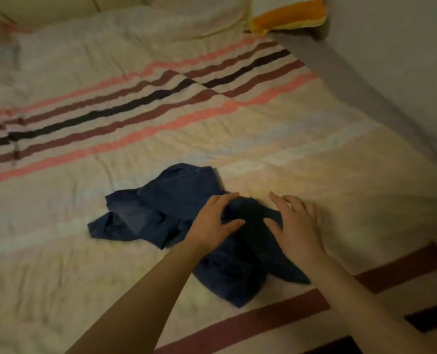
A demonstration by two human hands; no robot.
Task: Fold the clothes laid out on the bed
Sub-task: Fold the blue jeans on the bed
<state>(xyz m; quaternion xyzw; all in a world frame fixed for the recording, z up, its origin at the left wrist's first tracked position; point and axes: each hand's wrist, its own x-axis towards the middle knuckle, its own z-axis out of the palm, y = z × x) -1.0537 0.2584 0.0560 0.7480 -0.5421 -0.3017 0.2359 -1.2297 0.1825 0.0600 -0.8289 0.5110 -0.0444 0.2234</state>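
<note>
A crumpled dark blue garment [161,213] lies on the bed [238,139], near its front edge. My left hand [212,221] rests on the garment's middle, fingers spread and slightly bent, thumb out to the right. My right hand [294,221] hovers or rests at the garment's right edge with fingers straight and spread, partly over the bedspread. Between the two hands the cloth bunches up into a dark fold. Neither hand holds the cloth in a pinch that I can see.
The bedspread is cream with pink, maroon and black stripes [161,98] across the middle and a maroon band [263,318] near the front. Pillows [161,19] lie at the head, an orange-edged cushion [289,16] at the back right. A grey wall [404,60] runs along the right side.
</note>
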